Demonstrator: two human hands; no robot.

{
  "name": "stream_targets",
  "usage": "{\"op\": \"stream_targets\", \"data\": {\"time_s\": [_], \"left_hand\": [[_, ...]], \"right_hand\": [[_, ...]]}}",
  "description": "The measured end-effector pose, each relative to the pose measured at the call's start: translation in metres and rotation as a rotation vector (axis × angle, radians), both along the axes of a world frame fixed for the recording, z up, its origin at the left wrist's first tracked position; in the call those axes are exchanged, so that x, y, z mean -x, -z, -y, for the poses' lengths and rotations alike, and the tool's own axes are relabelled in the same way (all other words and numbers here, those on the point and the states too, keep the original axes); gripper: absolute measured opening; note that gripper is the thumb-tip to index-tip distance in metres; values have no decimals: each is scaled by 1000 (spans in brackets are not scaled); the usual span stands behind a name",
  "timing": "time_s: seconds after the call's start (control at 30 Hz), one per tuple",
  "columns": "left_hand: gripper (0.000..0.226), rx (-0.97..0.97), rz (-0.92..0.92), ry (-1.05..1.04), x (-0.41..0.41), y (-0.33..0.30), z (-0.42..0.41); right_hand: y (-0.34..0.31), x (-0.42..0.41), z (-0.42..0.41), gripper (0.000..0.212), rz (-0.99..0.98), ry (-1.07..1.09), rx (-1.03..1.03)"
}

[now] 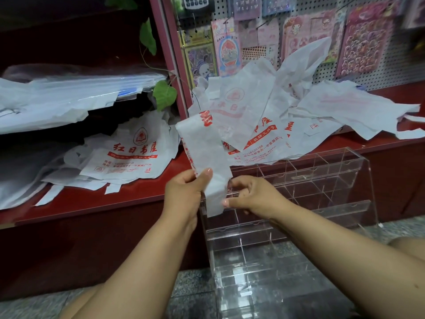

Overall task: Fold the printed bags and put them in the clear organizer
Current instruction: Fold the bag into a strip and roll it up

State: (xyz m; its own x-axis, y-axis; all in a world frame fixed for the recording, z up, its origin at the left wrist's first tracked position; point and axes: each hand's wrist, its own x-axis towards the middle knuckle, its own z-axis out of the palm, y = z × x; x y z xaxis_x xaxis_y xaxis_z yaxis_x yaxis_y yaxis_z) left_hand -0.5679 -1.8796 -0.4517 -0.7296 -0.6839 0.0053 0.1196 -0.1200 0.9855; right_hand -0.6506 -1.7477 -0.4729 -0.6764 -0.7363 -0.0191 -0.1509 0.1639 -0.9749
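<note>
The left hand (184,189) pinches a white printed bag (202,155), already folded into a long narrow strip, between thumb and curled fingers near its lower end, while the right hand (249,195) pinches the strip's bottom edge with thumb and fingertips. The strip stands up in the air, just above the near top edge of the clear organizer (299,203), which sits on the floor against the red counter (96,201). More unfolded printed bags (271,116) lie heaped on that counter, with a flatter stack of bags (128,157) to the left. The step in hand looks like folding the strip shorter: it would go best to keep the long edges aligned, press air out of the thin plastic, and fold bottom end upward in even turns so the packet fits one compartment without springing open.
</note>
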Motion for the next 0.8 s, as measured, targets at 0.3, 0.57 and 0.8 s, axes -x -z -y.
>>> {"op": "stream_targets", "data": {"time_s": [0.3, 0.57, 0.8], "left_hand": [[7, -139, 8, 89, -6, -5, -2], [10, 41, 230, 201, -10, 6, 1], [11, 144, 261, 210, -10, 10, -6]], "right_hand": [[14, 6, 9, 7, 204, -46, 96], [7, 13, 7, 39, 783, -9, 489], [16, 8, 7, 27, 437, 28, 375]]}}
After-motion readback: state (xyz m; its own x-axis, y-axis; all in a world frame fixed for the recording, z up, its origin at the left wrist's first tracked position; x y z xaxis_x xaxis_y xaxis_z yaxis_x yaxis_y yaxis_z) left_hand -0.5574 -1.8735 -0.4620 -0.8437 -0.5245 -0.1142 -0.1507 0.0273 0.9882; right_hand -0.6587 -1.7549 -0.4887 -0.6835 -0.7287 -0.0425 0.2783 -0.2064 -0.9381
